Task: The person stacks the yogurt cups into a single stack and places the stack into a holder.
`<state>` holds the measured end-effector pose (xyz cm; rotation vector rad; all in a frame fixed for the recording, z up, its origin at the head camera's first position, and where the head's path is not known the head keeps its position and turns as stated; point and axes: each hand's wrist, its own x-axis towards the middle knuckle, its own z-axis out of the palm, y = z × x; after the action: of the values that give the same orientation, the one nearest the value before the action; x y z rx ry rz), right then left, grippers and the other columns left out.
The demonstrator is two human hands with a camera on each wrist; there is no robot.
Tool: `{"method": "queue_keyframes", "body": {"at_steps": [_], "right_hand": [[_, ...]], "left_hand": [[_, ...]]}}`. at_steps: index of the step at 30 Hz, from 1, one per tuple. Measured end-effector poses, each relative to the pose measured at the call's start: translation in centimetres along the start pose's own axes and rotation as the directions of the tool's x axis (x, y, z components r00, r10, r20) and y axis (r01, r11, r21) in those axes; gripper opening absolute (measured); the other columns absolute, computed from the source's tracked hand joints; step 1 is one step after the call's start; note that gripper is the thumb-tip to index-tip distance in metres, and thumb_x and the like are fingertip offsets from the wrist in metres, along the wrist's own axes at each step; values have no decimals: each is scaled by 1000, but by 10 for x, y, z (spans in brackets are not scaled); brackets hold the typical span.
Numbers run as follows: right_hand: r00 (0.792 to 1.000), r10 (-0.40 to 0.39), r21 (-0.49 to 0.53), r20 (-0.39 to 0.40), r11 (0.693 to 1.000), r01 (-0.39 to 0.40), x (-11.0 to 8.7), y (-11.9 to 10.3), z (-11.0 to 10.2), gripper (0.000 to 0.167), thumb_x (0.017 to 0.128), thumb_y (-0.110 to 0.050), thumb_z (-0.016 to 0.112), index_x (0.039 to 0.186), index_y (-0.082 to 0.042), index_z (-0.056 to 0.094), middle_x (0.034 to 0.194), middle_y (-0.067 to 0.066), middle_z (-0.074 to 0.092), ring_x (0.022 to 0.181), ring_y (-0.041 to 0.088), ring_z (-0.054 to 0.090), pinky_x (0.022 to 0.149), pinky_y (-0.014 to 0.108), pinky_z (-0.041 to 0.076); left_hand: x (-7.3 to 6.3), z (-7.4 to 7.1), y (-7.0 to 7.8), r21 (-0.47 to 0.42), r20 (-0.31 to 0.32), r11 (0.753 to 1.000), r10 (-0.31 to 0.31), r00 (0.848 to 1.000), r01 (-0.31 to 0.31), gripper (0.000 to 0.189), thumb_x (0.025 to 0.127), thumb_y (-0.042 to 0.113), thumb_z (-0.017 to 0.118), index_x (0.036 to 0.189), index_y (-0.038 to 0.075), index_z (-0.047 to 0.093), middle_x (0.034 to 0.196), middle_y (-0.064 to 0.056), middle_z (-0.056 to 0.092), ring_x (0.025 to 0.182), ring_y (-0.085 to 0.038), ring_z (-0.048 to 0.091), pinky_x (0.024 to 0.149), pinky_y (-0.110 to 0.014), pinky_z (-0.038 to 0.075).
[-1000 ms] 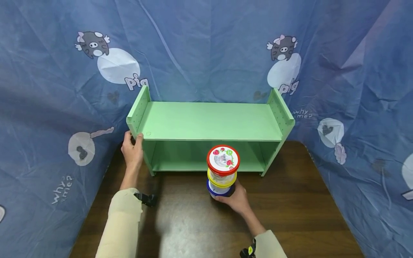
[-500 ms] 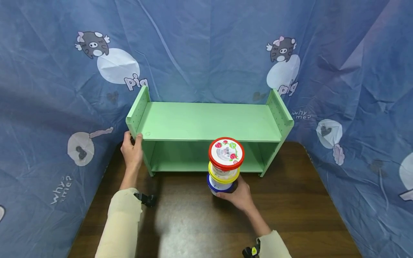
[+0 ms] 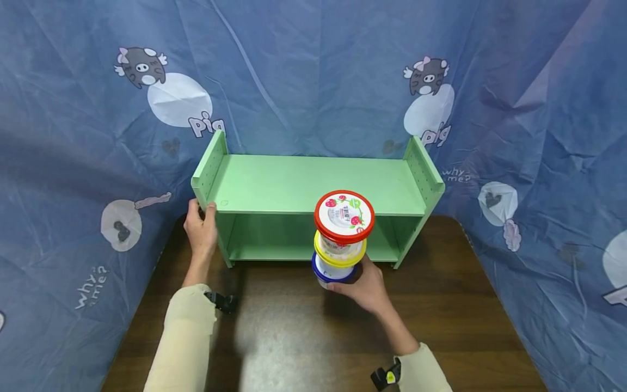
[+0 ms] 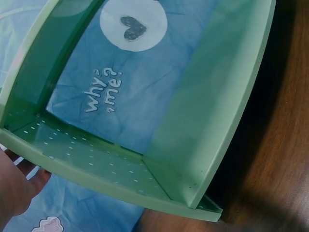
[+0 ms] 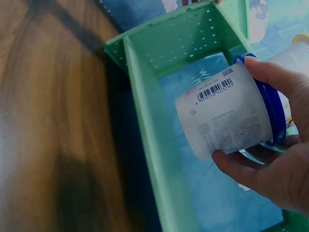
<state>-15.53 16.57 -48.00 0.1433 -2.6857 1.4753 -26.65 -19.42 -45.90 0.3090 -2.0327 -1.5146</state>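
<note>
My right hand (image 3: 364, 286) grips the lowest of three stacked plastic tubs, a white one with a blue rim (image 5: 227, 111). Above it sit a yellow-rimmed tub (image 3: 338, 255) and, on top, a tub with a red-rimmed, strawberry-printed lid (image 3: 344, 216). The stack is held up in front of the green two-tier shelf (image 3: 313, 185), leaning a little. In the right wrist view, thumb and fingers wrap the blue rim and white wall. At the shelf's left end, my left hand (image 3: 202, 231) holds the side panel's front edge, with some fingers hidden behind the panel (image 4: 87, 150).
The shelf stands on a dark brown wooden table (image 3: 274, 332), close to a blue cloth backdrop (image 3: 313, 76) with pig prints. Raised side panels (image 3: 425, 169) bound the upper board at both ends. A lower board (image 3: 274, 251) runs beneath it.
The stack of tubs has risen steadily in my right hand, its red lid now overlapping the upper board's front edge in the head view. My left hand stays on the side panel.
</note>
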Motion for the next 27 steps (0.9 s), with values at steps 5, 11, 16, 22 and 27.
{"method": "queue_keyframes", "body": {"at_steps": [5, 11, 16, 22, 27], "right_hand": [[1000, -2, -4, 18, 1000, 2, 4, -12, -9, 90, 68, -29, 93, 141, -6, 46, 138, 16, 60, 126, 34, 58, 104, 56, 49], [999, 21, -2, 43, 1000, -21, 9, -30, -21, 90, 70, -29, 92, 142, -6, 44, 141, 17, 57, 129, 37, 56, 104, 56, 49], [997, 38, -7, 66, 999, -38, 13, -48, -30, 90, 71, -30, 91, 142, -6, 42, 140, 18, 57, 128, 38, 57, 100, 54, 52], [997, 13, -7, 72, 1000, -12, 19, -69, -42, 87, 73, -31, 89, 143, -10, 41, 142, 15, 56, 130, 37, 56, 99, 54, 53], [997, -18, -29, 72, 999, 20, 26, -85, -53, 85, 75, -32, 88, 142, -9, 42, 143, 16, 55, 130, 38, 56, 99, 55, 53]], "left_hand": [[0, 1, -1, 6, -10, 1000, 4, 1000, -3, 30, 99, 18, 56, 124, 2, 59, 128, -21, 64, 120, -32, 56, 105, -46, 40], [1, 1, -2, 7, -17, 1000, 9, 1000, -9, 29, 99, 17, 57, 123, 2, 59, 127, -21, 64, 120, -32, 56, 105, -45, 40], [0, 2, -2, 5, -24, 1000, 14, 1000, -14, 28, 98, 17, 57, 121, 1, 59, 124, -22, 64, 116, -31, 56, 102, -44, 41], [-1, 2, -1, 14, -28, 1000, 17, 999, -16, 28, 99, 16, 56, 121, -1, 58, 125, -23, 64, 117, -32, 56, 102, -45, 40], [-1, 2, 0, 11, -28, 1000, 19, 999, -19, 29, 99, 16, 55, 122, -1, 58, 126, -22, 64, 118, -31, 56, 103, -45, 40]]}}
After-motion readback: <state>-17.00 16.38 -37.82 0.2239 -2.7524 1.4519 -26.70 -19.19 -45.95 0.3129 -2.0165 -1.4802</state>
